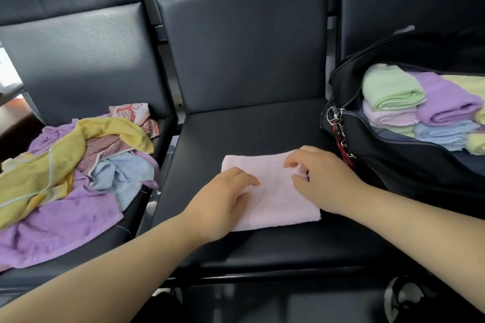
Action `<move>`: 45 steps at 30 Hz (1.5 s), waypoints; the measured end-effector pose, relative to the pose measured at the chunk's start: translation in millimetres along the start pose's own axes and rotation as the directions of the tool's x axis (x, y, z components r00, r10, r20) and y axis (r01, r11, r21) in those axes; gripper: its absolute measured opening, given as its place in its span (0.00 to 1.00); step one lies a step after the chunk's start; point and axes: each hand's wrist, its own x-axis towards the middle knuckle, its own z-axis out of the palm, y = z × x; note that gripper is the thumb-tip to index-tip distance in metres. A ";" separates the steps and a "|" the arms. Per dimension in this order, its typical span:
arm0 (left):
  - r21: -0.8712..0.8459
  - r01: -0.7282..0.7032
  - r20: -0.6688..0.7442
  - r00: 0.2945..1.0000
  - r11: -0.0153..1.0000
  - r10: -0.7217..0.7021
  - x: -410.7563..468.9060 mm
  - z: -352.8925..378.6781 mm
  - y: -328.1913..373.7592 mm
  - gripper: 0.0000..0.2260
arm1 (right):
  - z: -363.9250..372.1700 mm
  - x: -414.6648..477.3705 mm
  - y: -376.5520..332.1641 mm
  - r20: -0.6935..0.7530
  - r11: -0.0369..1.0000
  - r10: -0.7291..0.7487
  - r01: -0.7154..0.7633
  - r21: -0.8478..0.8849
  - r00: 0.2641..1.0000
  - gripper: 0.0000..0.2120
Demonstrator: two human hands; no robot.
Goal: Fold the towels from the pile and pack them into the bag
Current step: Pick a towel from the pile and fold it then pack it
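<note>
A pale pink towel [275,191] lies folded flat on the middle black seat [262,126]. My left hand [223,199] rests on its left edge with fingers loosely bent, holding nothing. My right hand [322,178] lies on its right part, fingers curled lightly over the cloth; whether it pinches the cloth is unclear. A loose pile of towels [73,178], yellow, purple, blue and patterned red, covers the left seat. The black bag [393,165] stands open on the right seat with several folded towels [420,107] stacked inside.
Black seat backs [236,47] rise behind all three seats. A metal key ring with a red strap [339,126] hangs from the bag's zipper near my right hand. A gap separates the left and middle seats.
</note>
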 end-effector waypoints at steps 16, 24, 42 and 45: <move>0.012 0.099 0.144 0.985 0.995 -0.099 -19.9 -1.0 -5.1 0.33 | 5.4 -18.3 0.7 0.270 0.997 0.009 0.013 -0.079 0.963 0.17; -0.470 0.251 0.035 0.963 0.847 -0.266 -4.9 -15.1 -13.8 0.21 | -13.6 -2.3 3.5 0.234 0.947 0.118 -0.180 0.264 0.965 0.20; -0.385 0.375 -0.038 0.907 0.843 -0.420 27.0 0.3 -22.6 0.05 | 2.1 11.7 31.1 0.201 0.843 0.333 -0.386 0.374 0.921 0.13; -0.316 0.399 -0.040 0.901 0.861 -0.433 31.5 1.6 -23.7 0.07 | 4.8 14.6 32.0 0.155 0.854 0.379 -0.410 0.320 0.912 0.15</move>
